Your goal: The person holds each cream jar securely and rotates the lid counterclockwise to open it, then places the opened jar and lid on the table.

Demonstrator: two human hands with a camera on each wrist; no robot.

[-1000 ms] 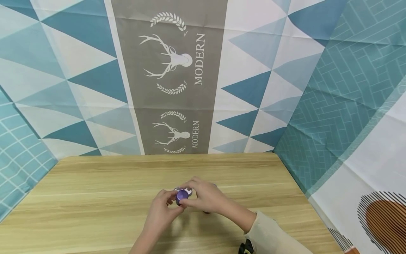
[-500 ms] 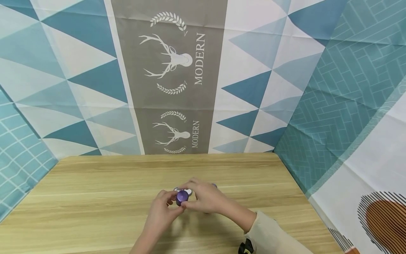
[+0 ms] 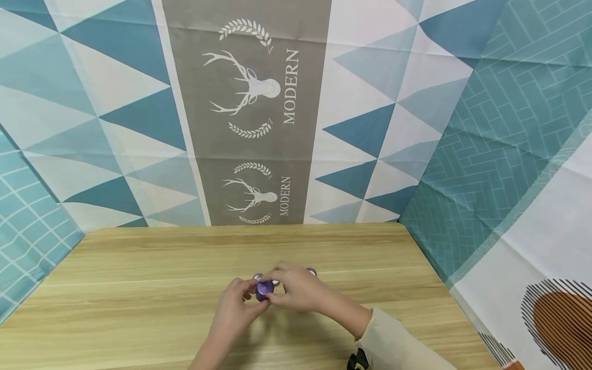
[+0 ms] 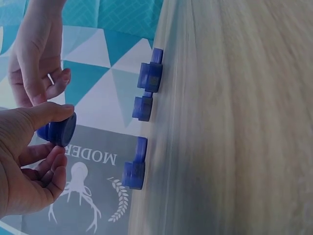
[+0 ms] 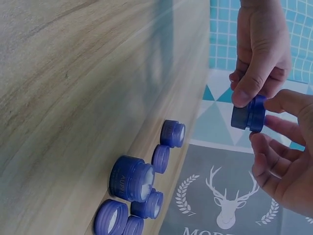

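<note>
A small purple-blue cosmetic jar (image 5: pixel 239 118) is held above the table between both hands. My left hand (image 3: pixel 235 308) grips its body, thumb on one side and fingers on the other. On top sits the round purple lid (image 3: pixel 265 288), pinched by the thumb and fingers of my right hand (image 3: pixel 298 289). Seen from the right wrist, the lid and body lie together with a narrow groove between them. On the table, a larger jar (image 5: pixel 128 178) and a small jar (image 5: pixel 171 133) stand uncapped, with whitish tops showing. Loose lids, one large lid (image 5: pixel 111 218) among them, lie beside them.
The wooden table (image 3: pixel 139 277) runs back to a patterned cloth wall (image 3: pixel 259 128), with another cloth on the right. Another small jar (image 5: pixel 149 204) stands among the group, which lies just beyond the hands and is partly hidden by them in the head view.
Both hands stay in place around the jar. My right hand has shifted slightly lower and its fingers have turned a little on the lid; more of the thing behind that hand shows.
</note>
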